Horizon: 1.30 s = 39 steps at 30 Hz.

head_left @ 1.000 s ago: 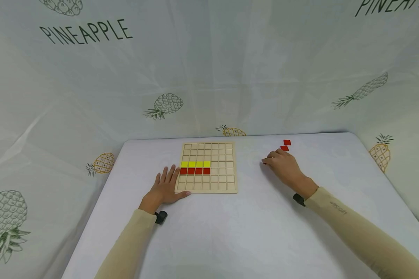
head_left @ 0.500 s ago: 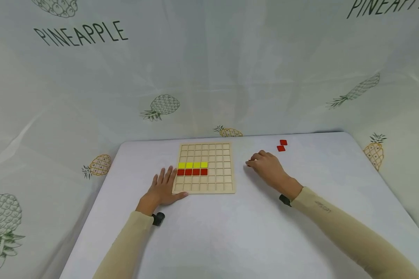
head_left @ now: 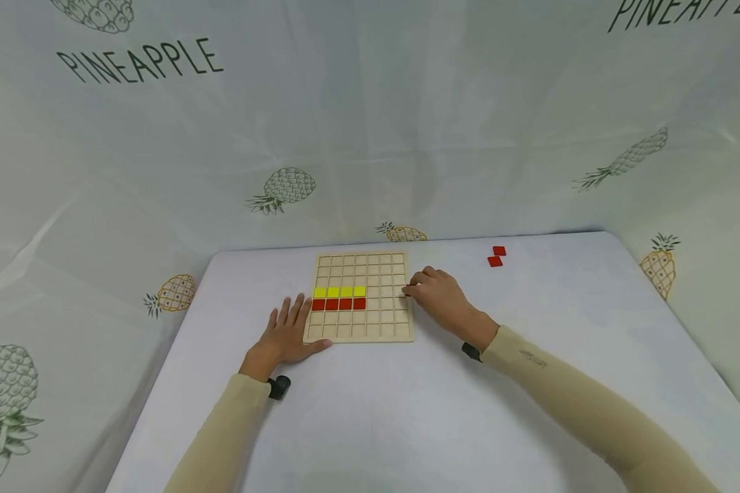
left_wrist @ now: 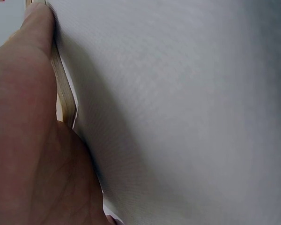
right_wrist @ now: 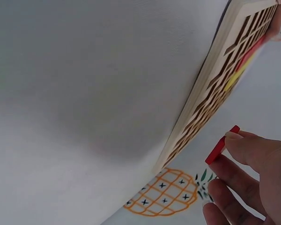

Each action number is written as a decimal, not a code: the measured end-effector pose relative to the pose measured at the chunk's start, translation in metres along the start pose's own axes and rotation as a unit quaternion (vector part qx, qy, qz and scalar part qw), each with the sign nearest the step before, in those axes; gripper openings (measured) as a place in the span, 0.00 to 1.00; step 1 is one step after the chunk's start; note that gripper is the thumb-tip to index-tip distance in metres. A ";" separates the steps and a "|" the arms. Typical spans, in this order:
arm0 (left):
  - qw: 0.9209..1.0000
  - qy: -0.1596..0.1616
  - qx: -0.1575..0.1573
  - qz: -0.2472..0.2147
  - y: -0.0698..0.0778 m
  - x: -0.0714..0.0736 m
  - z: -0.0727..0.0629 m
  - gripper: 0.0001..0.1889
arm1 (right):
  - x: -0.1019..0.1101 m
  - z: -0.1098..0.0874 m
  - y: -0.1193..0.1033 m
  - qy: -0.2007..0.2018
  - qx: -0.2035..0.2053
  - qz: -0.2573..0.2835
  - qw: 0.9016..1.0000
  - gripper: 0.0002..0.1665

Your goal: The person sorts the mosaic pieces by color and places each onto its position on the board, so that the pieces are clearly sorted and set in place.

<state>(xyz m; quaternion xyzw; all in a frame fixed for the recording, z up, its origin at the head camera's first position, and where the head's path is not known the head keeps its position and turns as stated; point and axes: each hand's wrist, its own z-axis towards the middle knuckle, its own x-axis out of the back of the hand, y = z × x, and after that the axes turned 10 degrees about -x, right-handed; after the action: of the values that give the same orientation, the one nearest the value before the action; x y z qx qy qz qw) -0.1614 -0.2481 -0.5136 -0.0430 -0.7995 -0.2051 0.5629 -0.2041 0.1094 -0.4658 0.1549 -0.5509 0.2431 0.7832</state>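
Observation:
A square wooden grid board (head_left: 385, 332) lies on the table, with a row of yellow tiles (head_left: 340, 292) directly behind a row of red tiles (head_left: 339, 304) in its left half. My left hand (head_left: 286, 337) rests spread at the board's left front corner, its thumb along the front edge. In the right wrist view, a thin red square tile (right_wrist: 217, 149) is pinched between the thumb and index finger of my right hand (right_wrist: 257, 173). That hand hovers over the board's right edge in the head view, where its fingers mostly hide the tile.
Two loose red tiles (head_left: 497, 256) lie near the back edge of the white table (head_left: 370, 411), right of the board. Behind and beside the table hangs a pale sheet (head_left: 370, 123) printed with pineapples.
My right hand has moved left with the pinched red tile, from beside the loose tiles to the board's right edge. The left hand stays put; the head view has shifted slightly.

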 end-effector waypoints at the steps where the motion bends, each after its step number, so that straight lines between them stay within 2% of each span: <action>1: 1.000 0.000 0.000 -0.001 0.000 0.000 0.000 0.60 | -0.001 0.002 -0.002 0.001 0.003 0.002 1.000 0.14; 7: 1.000 -0.004 -0.001 -0.003 0.002 0.002 0.000 0.60 | -0.006 0.011 -0.013 -0.001 0.009 0.005 1.000 0.14; 14: 1.000 -0.003 0.002 -0.010 0.006 0.006 -0.002 0.60 | -0.011 0.023 -0.026 -0.006 0.014 0.015 1.000 0.10; 22: 1.000 -0.004 0.002 -0.011 0.006 0.006 -0.003 0.59 | -0.016 0.034 -0.040 -0.021 0.018 0.015 0.999 0.13; 27: 1.000 -0.013 0.004 -0.007 0.005 0.008 -0.002 0.60 | -0.021 0.038 -0.046 -0.027 0.024 0.016 0.999 0.13; 34: 1.000 -0.010 0.005 0.000 0.005 0.007 -0.001 0.60 | -0.027 0.041 -0.053 -0.051 0.025 0.026 0.998 0.10; 39: 1.000 -0.010 0.005 -0.001 0.007 0.008 -0.003 0.60 | -0.030 0.042 -0.057 -0.067 0.034 0.011 0.997 0.09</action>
<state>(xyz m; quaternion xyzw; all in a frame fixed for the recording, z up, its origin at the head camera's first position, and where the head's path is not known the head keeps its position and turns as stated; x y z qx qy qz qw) -0.1598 -0.2441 -0.5032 -0.0416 -0.8061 -0.2007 0.5551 -0.2137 0.0343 -0.4778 0.1912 -0.5955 0.2589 0.7361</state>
